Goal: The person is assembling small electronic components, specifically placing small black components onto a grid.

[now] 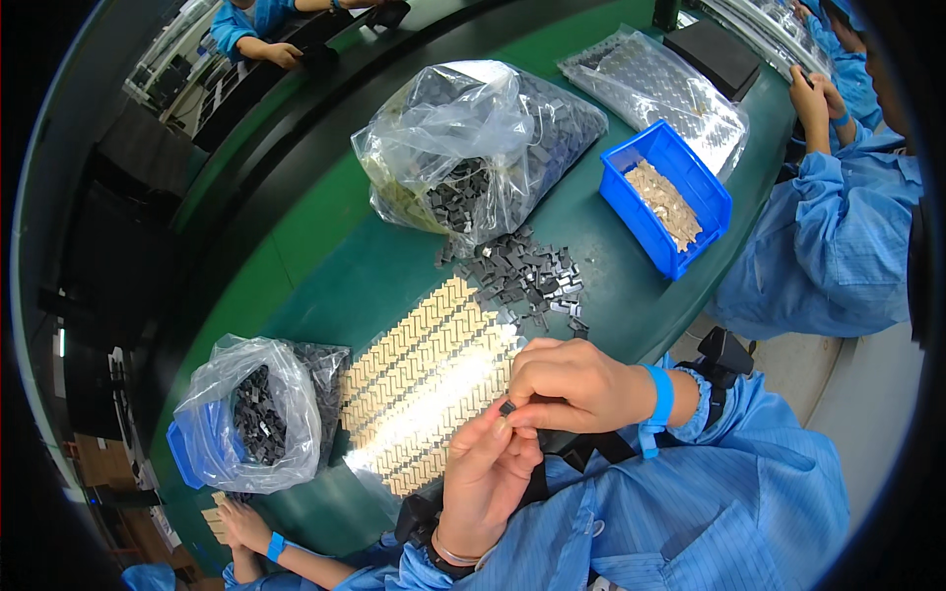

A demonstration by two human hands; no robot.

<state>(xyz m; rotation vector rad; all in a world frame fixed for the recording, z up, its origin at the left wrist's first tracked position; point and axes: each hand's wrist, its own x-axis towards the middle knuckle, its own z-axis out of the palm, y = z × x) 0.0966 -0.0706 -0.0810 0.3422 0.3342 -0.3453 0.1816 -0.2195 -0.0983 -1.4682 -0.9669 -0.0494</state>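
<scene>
A small black plastic part [506,407] sits between the fingertips of my two hands, just past the near right corner of the sticker sheet. My right hand [581,386] pinches it from the right with thumb and forefinger. From below, my left hand [485,478] meets it, thumb and fingertips closed at its lower end. The clear sheet of beige pieces [404,369] lies flat beside my hands, its rows alternating with dark gaps and glare on its middle. Beyond my right hand, a loose heap of black plastic parts [532,279] spreads over the green table.
A large clear bag [473,128] of black parts stands behind the heap. At right is a blue bin [636,219] of beige scraps, near a flat plastic bag [680,94] and black box [711,59]. A smaller bag [296,433] stands left, beside another person's hand [241,522]. Co-workers sit around.
</scene>
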